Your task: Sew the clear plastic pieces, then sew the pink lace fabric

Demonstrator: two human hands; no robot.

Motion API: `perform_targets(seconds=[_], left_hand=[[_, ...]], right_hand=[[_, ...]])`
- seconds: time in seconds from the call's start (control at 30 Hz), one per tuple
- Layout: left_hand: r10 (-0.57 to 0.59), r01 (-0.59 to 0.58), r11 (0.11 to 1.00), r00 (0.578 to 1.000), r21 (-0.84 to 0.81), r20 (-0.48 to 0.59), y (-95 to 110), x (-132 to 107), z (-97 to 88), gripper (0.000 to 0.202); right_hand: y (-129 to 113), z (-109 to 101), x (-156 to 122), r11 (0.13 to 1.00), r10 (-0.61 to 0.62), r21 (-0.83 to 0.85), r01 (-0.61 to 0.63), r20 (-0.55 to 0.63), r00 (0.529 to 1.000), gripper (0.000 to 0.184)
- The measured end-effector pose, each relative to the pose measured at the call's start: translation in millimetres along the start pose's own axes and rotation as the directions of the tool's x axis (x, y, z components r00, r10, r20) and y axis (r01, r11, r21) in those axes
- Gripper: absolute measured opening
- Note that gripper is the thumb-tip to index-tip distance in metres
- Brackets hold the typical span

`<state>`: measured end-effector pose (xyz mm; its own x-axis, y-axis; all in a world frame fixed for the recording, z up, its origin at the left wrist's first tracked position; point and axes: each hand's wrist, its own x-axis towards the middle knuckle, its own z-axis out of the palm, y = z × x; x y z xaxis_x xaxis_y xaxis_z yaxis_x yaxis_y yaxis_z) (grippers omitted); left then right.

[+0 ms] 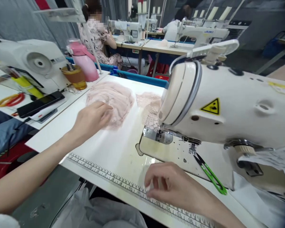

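My left hand (91, 119) is over the near edge of a pale pink, sheer fabric pile (117, 96) on the white table. Its fingers reach across the cloth, loosely bent; whether the fingertips press on it is hard to see. Just above the table's printed ruler (109, 178), my right hand (167, 185) is curved, thumb and fingers apart, with nothing visible between them. A pink lace piece (153, 115) lies at the needle area of the sewing machine (218, 104), partly hidden behind the machine head. Green thread snips (211, 175) rest on the machine bed, right of my right hand.
Left of the table stand another sewing machine (35, 61), a pink bottle (83, 61), an amber cup (74, 76) and a dark phone-like slab (41, 104). White material (258, 199) lies at the right. Two people sit at machines behind.
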<state>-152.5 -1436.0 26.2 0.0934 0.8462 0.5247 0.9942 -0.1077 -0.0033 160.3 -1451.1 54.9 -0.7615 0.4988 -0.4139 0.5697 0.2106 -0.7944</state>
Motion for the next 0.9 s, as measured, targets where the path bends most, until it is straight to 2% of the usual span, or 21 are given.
perform_targets(seconds=[0.1, 0.2, 0.33, 0.6, 0.9], left_hand=[[0.015, -0.018, 0.999, 0.998, 0.042, 0.066, 1.1, 1.0, 9.9, 0.019], [0.062, -0.068, 0.994, 0.996, 0.083, 0.062, 8.7, -0.9, 18.7, 0.023], [0.098, -0.101, 0.989, 0.995, 0.107, 0.036, 21.0, -2.4, 22.9, 0.029], [0.078, -0.071, 0.985, 0.996, 0.154, -0.043, 32.7, 9.6, 30.2, 0.015], [0.054, -0.051, 0.993, 0.998, 0.109, -0.025, 37.4, 8.8, 30.1, 0.024]], right_hand=[[14.6, 2.3, 15.0, 0.994, -0.036, 0.091, 0.054, -0.186, 0.982, 0.013], [25.8, 1.8, 23.3, 0.986, -0.022, 0.154, 0.066, -0.266, 0.964, 0.019], [30.9, 0.8, 25.3, 0.98, -0.01, 0.188, 0.059, -0.254, 0.967, 0.018], [29.6, 0.7, 24.2, 0.985, -0.017, 0.162, 0.057, -0.238, 0.971, 0.019], [31.1, -0.3, 23.5, 0.985, -0.028, 0.16, 0.068, -0.24, 0.97, 0.019]])
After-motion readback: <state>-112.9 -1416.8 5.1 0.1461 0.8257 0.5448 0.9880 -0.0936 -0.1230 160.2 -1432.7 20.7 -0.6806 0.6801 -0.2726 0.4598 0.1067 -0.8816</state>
